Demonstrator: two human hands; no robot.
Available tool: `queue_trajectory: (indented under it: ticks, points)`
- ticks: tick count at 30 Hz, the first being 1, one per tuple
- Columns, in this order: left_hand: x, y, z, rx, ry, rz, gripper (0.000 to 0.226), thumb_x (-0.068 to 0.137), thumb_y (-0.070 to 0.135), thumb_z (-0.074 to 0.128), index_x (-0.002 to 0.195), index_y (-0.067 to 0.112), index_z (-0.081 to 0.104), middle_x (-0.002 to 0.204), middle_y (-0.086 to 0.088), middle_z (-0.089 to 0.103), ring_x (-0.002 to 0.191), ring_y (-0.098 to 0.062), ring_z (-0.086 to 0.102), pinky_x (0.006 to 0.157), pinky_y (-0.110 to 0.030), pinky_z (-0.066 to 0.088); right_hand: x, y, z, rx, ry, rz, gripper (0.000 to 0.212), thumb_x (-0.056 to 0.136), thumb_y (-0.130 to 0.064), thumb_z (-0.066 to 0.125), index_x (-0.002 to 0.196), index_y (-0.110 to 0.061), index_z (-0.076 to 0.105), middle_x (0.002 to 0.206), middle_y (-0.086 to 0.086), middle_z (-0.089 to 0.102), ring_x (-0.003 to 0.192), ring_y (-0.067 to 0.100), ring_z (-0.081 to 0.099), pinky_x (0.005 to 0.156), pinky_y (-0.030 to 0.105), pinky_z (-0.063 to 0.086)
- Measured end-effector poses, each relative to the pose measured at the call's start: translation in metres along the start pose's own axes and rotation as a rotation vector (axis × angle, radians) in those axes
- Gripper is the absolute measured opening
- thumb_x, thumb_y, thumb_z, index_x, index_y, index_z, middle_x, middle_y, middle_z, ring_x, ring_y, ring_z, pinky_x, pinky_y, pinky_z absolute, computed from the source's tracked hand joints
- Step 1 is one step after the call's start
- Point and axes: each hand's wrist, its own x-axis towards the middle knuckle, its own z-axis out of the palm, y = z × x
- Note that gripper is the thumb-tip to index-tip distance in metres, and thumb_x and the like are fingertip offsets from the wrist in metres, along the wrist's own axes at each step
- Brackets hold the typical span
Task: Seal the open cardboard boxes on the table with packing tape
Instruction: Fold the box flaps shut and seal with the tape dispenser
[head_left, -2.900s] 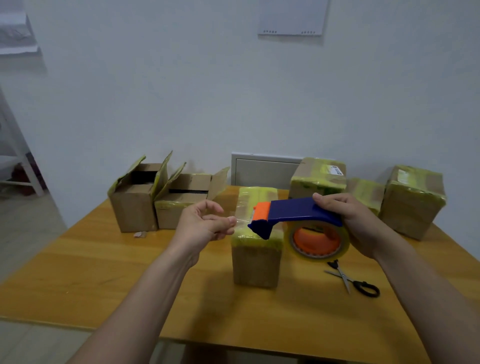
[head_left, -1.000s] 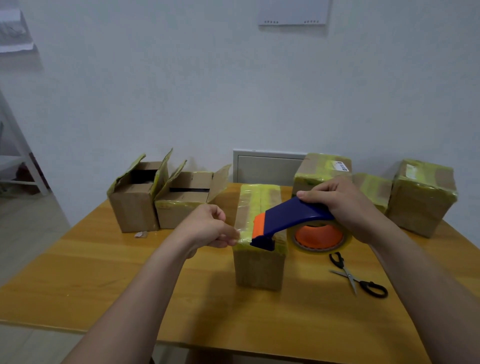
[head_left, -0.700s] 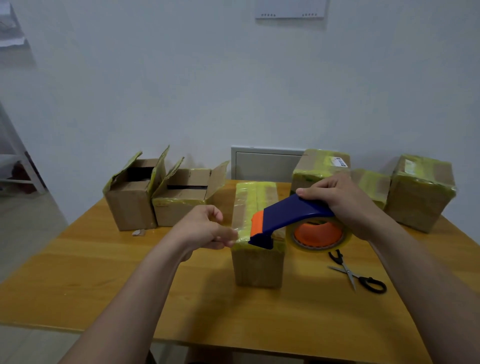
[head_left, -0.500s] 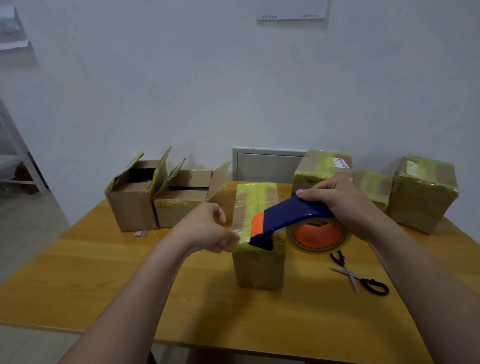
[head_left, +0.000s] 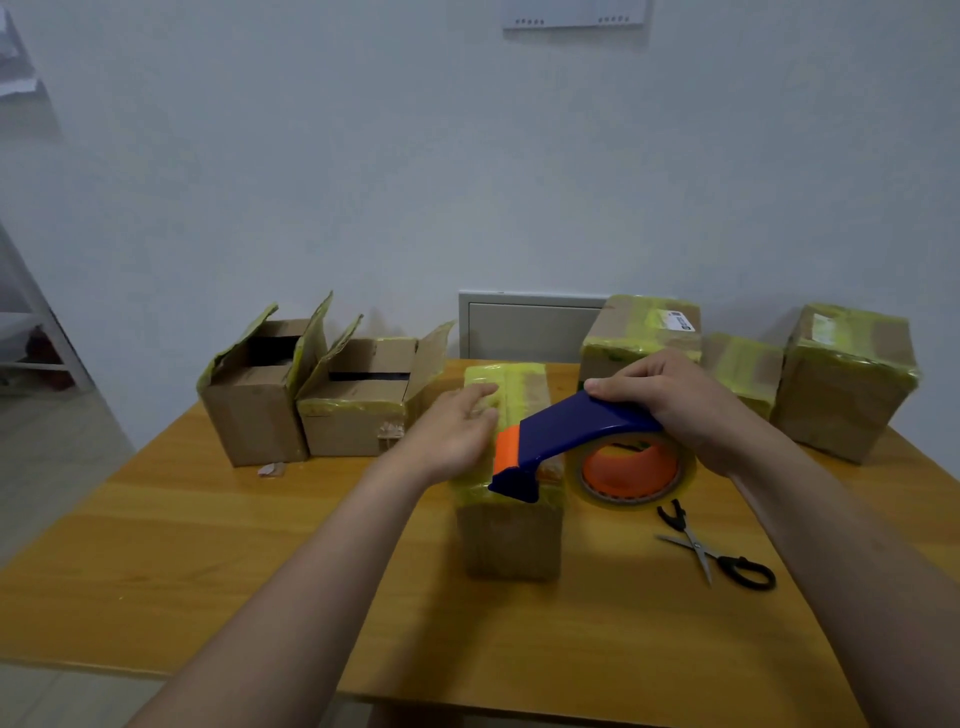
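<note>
A long cardboard box (head_left: 511, 535) wrapped in yellowish tape stands in the middle of the wooden table (head_left: 218, 582). My left hand (head_left: 454, 434) lies flat on its top with the fingers straight. My right hand (head_left: 675, 405) grips the blue handle of the tape dispenser (head_left: 576, 441), whose orange-tipped nose rests at the near end of the box top. The tape roll (head_left: 631, 470) hangs to the right of the box. Two open boxes stand at the back left, one taller (head_left: 249, 410), one lower (head_left: 353, 421), both with flaps up.
Three taped boxes stand at the back right: one (head_left: 634, 332) behind my right hand, a small one (head_left: 745, 371) and a large one (head_left: 844, 384). Black-handled scissors (head_left: 714, 553) lie open right of the middle box. A tape scrap (head_left: 270, 469) lies by the tall open box.
My left hand has let go of the tape end it pinched beside the box and now lies flat on the box top. The dispenser has stayed at the near end of the box.
</note>
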Motion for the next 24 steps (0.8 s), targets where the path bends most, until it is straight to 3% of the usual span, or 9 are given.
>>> queue_trajectory:
  ticks: [2,4,7,13,16,20,24]
  points:
    - [0.012,-0.003,0.013,0.058,-0.034,-0.022,0.054,0.107,0.055,0.038,0.159,0.048,0.026,0.172,0.001,0.013,0.158,-0.028,0.016,0.124,-0.055,0.026,-0.001,0.004,-0.004,0.009,-0.008,0.011,0.037,0.092,-0.043,0.068,0.080,-0.011,0.081,0.076,0.017,0.072,0.068,0.022,0.065,0.074,0.039,0.052]
    - [0.019,-0.011,0.020,0.049,-0.051,-0.032,0.058,0.103,0.066,0.037,0.157,0.057,0.019,0.174,0.004,0.007,0.160,-0.023,0.006,0.126,-0.057,0.020,-0.002,0.011,-0.008,0.031,-0.005,0.035,0.038,0.092,-0.043,0.068,0.080,-0.009,0.081,0.079,0.021,0.072,0.070,0.024,0.065,0.081,0.045,0.054]
    - [0.021,-0.019,0.019,0.084,-0.053,-0.025,0.058,0.102,0.069,0.033,0.156,0.060,0.014,0.173,0.006,0.011,0.160,-0.019,0.004,0.126,-0.057,0.018,-0.004,0.019,-0.006,0.068,-0.030,0.061,0.039,0.093,-0.043,0.067,0.081,-0.009,0.080,0.080,0.017,0.074,0.074,0.023,0.068,0.091,0.048,0.054]
    - [0.017,-0.014,0.016,0.170,-0.056,-0.022,0.061,0.104,0.064,0.035,0.160,0.053,0.013,0.172,0.006,0.018,0.160,-0.018,0.008,0.127,-0.053,0.020,-0.002,0.020,-0.007,0.109,-0.068,0.035,0.043,0.084,-0.049,0.069,0.079,-0.008,0.080,0.084,0.020,0.074,0.079,0.027,0.069,0.097,0.044,0.054]
    - [0.017,-0.009,0.019,0.225,-0.065,-0.021,0.063,0.103,0.066,0.037,0.160,0.053,0.012,0.172,0.004,0.018,0.159,-0.019,0.011,0.126,-0.053,0.024,-0.005,0.023,-0.015,0.106,-0.075,0.016,0.046,0.078,-0.053,0.069,0.079,-0.008,0.081,0.083,0.020,0.074,0.080,0.033,0.069,0.089,0.038,0.054]
    - [0.014,-0.010,0.013,0.256,-0.047,-0.054,0.061,0.102,0.068,0.033,0.158,0.057,0.012,0.172,0.005,0.018,0.158,-0.021,0.017,0.126,-0.052,0.022,-0.012,0.034,-0.047,0.144,-0.050,0.110,0.044,0.078,-0.046,0.070,0.082,-0.002,0.077,0.073,0.014,0.069,0.062,0.023,0.064,0.064,0.026,0.052]
    - [0.015,0.002,0.014,0.455,-0.085,-0.079,0.063,0.101,0.071,0.025,0.159,0.056,0.006,0.173,-0.004,0.014,0.157,-0.029,0.019,0.124,-0.055,0.025,-0.019,0.040,-0.061,0.063,-0.075,0.097,0.044,0.079,-0.044,0.070,0.080,0.000,0.077,0.068,0.014,0.067,0.060,0.017,0.062,0.071,0.032,0.046]
